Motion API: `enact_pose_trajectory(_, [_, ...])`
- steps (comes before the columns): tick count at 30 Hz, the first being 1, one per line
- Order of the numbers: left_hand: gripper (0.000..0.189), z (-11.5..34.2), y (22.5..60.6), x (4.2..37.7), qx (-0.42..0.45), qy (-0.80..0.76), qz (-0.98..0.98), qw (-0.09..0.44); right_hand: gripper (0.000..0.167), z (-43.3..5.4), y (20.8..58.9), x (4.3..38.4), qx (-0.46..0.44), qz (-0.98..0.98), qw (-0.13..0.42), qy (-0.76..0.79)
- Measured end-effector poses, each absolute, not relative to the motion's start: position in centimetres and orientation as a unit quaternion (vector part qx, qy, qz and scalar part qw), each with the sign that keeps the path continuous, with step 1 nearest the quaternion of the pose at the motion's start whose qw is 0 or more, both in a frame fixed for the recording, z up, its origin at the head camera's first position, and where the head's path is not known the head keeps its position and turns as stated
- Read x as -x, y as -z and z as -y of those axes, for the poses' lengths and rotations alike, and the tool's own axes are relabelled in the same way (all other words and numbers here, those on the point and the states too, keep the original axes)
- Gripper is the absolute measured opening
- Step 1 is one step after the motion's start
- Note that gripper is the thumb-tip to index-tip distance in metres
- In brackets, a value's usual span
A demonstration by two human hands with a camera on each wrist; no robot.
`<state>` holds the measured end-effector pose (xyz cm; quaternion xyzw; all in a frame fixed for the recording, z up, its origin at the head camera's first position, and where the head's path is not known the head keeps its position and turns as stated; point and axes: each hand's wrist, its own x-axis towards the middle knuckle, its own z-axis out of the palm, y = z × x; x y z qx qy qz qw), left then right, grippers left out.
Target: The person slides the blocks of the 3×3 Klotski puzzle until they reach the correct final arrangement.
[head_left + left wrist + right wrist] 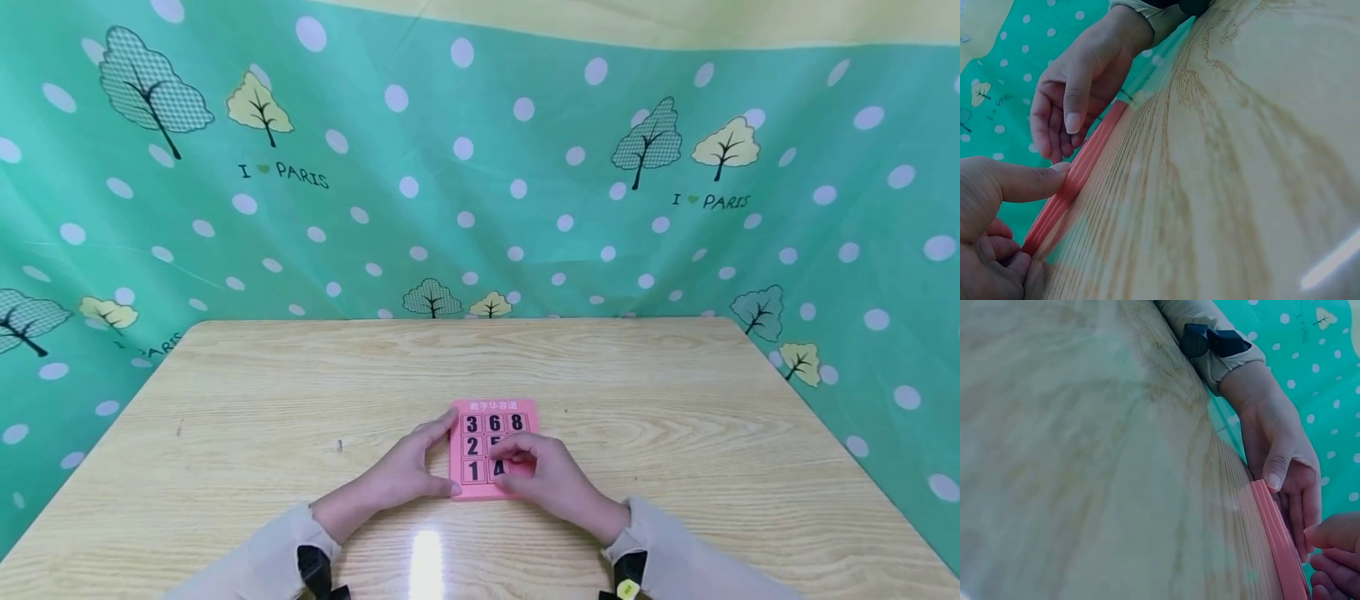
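Note:
On the wooden table lies a pink number sliding puzzle [483, 491], with black numerals on square tiles and white lettering along its top. Tiles 3, 6, 8, 2 and 1 show fully; 5 and 4 are partly covered. My left hand [401, 467] holds the puzzle's left side, thumb at the lower corner and fingertips at the upper edge. Over the right part of the board, my right hand [558, 479] has its loosely bent fingers by the 5 and its thumb by the 4. It hides the tile places at the right. In the left wrist view, the puzzle's pink edge [1082, 165] shows side-on.
A green dotted cloth [517, 225] with printed trees hangs behind and beside the table [270, 400]. Bright light reflects off the tabletop near the front. Both sleeves carry black wrist devices [315, 569].

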<state>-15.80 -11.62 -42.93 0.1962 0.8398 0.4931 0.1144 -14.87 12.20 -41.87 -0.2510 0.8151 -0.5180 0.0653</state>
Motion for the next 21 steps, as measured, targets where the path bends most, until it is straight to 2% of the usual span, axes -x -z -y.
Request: enact_pose_trajectory(21, [0.099, 11.6, 42.6, 15.7, -0.19, -0.497, -0.838, 0.117, 0.028, -10.7, 42.6, 14.7, 0.24, -0.853, 0.017, 0.464])
